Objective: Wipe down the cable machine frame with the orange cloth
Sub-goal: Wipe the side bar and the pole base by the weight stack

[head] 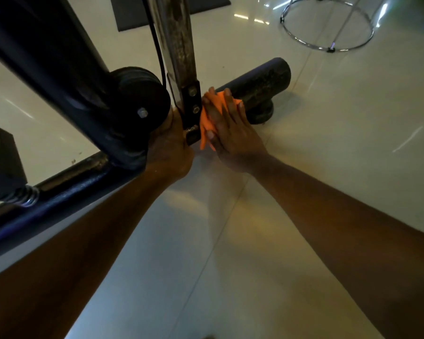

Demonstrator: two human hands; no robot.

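Your orange cloth (206,121) is bunched into folds and pressed against the cable machine frame (255,84), right where the scuffed upright post meets the dark horizontal base tube. That tube lies low along the floor, its worn paint showing rusty patches.

The right hand (230,129) lies with straight, spread fingers over the orange cloth (206,123), pressing it against the base tube (257,80) of the cable machine frame, just beside the bolted black bracket (192,104) at the foot of the worn upright post (178,37). The left hand (169,148) grips the same tube on the other side of the bracket, below the black pulley wheel (140,99). A black cable (157,42) runs down beside the post. On the glossy tiled floor (304,167), a chrome ring (327,23) stands well apart.
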